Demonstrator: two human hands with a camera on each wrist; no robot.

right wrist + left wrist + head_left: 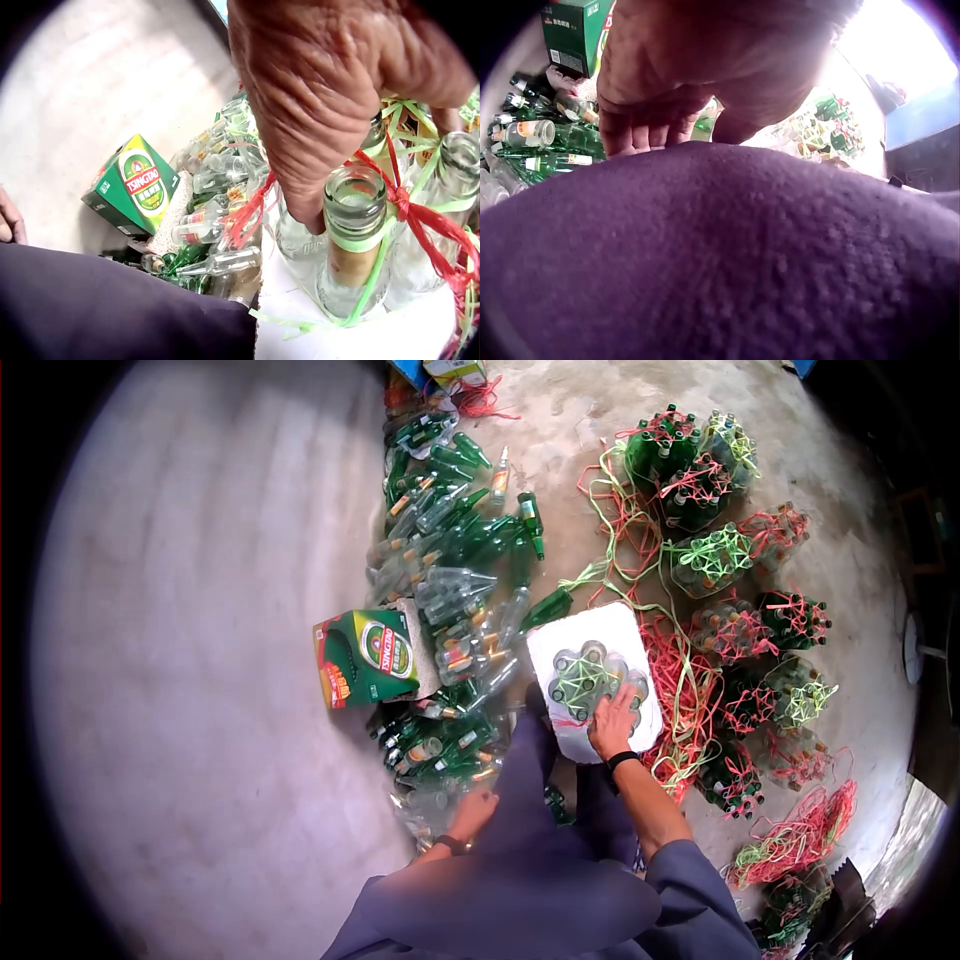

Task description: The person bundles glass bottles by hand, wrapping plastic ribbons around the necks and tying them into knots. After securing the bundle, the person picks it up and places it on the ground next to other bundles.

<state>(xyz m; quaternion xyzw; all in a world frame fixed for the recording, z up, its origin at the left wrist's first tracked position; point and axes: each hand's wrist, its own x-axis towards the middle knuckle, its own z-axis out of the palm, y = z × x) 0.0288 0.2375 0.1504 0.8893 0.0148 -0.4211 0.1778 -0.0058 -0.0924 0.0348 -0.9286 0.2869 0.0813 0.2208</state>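
A bundle of clear glass bottles (585,675), tied across the necks with green and red plastic twine (405,202), stands upright on a white foam block (560,620). My right hand (615,722) reaches over its near right side. In the right wrist view, the thumb goes down beside one bottle neck (354,199) and the fingers bend over the necks beyond, gripping among them. My left hand (472,815) hangs loosely at the left thigh, near loose bottles. In the left wrist view its relaxed fingers (641,135) are partly hidden behind purple-looking cloth (720,247).
Loose green and clear bottles (450,575) lie heaped along the left, with a green Tsingtao box (370,658) beside them. Tied bottle bundles (710,555) stand at right. Tangled red and green twine (680,700) covers the floor beside the foam block.
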